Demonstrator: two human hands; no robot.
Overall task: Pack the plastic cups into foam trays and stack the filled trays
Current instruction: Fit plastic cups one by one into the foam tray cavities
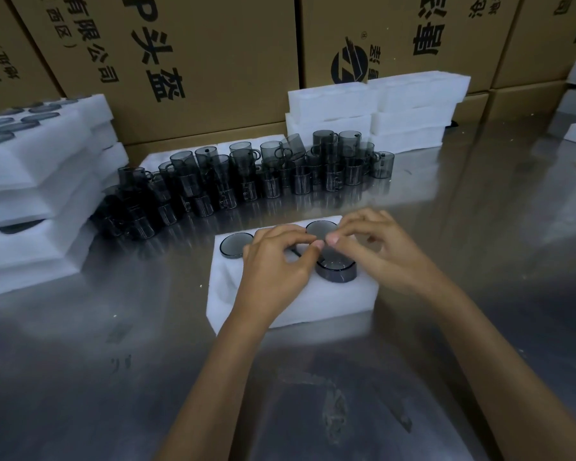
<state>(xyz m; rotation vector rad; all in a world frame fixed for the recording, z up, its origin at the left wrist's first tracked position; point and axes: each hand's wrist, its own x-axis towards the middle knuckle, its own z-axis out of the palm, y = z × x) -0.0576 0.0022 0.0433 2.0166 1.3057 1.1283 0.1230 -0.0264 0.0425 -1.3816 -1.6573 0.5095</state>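
On the shiny metal table (pixel 446 227) lies a white rectangular foam tray (pixel 280 304). Both hands rest on it: the left hand (pixel 276 264) and right hand (pixel 376 247) have curled fingers whose tips meet over a smoky grey plastic cup (pixel 336 269) half sunk in a pocket; whether they pinch anything cannot be told. Beyond stand loose grey cups (pixel 246 181), filled trays (pixel 30 194) stacked far left, empty trays (pixel 376 111) against brown cardboard boxes (pixel 213 61).
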